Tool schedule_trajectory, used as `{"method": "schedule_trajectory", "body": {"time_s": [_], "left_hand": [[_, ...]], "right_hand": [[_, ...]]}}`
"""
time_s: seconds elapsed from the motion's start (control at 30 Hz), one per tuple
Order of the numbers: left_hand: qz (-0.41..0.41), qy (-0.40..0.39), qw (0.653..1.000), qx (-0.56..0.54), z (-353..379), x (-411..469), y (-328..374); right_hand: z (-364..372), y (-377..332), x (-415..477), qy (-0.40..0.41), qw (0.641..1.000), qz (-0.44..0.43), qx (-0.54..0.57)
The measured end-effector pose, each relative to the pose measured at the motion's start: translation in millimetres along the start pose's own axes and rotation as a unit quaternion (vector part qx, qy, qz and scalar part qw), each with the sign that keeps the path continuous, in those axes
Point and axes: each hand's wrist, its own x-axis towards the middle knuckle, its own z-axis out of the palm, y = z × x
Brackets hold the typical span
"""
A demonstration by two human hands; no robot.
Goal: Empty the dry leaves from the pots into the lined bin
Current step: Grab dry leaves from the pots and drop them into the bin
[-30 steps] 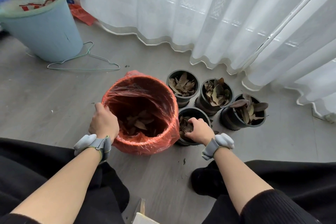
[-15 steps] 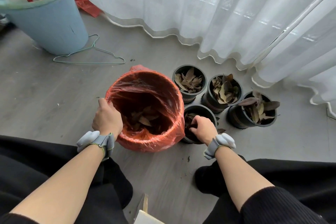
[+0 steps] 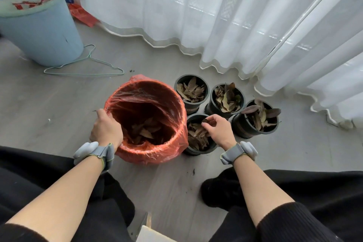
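The bin (image 3: pixel 177 116), lined with a red-orange plastic bag, stands on the floor in front of me with dry brown leaves at its bottom. My left hand (image 3: pixel 106 130) grips its near-left rim. Several black pots of dry leaves cluster to its right. The nearest pot (image 3: pixel 196 151) touches the bin's side. My right hand (image 3: pixel 218 129) hovers over this pot, fingers pinched on a few dry leaves (image 3: pixel 206 122). Three more pots sit behind: one (image 3: pixel 191 91) at the back left, one (image 3: pixel 226 98) in the middle, one (image 3: pixel 255 120) at the right.
A pale blue bucket (image 3: pixel 43 33) with a blue-and-white bag stands at the far left, with a green wire hanger (image 3: pixel 84 67) on the floor beside it. White curtains (image 3: pixel 216 15) hang behind the pots. My black-clad knees flank the bin.
My right hand has risen out of the nearest pot, its fingers now pinched on leaves above the rim. The left hand has stayed on the bin's rim.
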Motion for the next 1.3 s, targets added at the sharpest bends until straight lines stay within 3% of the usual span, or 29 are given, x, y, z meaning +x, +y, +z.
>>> {"method": "schedule_trajectory", "body": {"time_s": [0.27, 0.63, 0.8, 0.97, 1.13, 1.23, 1.3], "left_hand": [[0.001, 0.009, 1.000, -0.004, 2, 2, 1], [0.006, 0.008, 1.000, 0.000, 2, -1, 3], [0.007, 0.006, 1.000, -0.006, 3, 1, 3], [0.007, 0.005, 1.000, -0.007, 2, 1, 3], [0.008, 0.008, 1.000, -0.007, 1, 1, 3], [0.003, 0.008, 1.000, -0.005, 1, 1, 2], [0.002, 0.006, 1.000, -0.007, 1, 1, 2]], "right_hand": [[-16, -10, 4, 0.027, 0.996, 0.018, 0.084], [-52, -119, -5, 0.064, 0.963, -0.139, 0.221], [-26, -166, -27, 0.030, 0.958, -0.189, 0.214], [11, -168, -40, -0.047, 0.962, -0.217, 0.157], [4, -141, -18, 0.011, 0.972, -0.183, 0.145], [-12, -103, 5, 0.075, 0.981, -0.124, 0.130], [-14, -67, 15, 0.083, 0.993, -0.056, 0.060]]}}
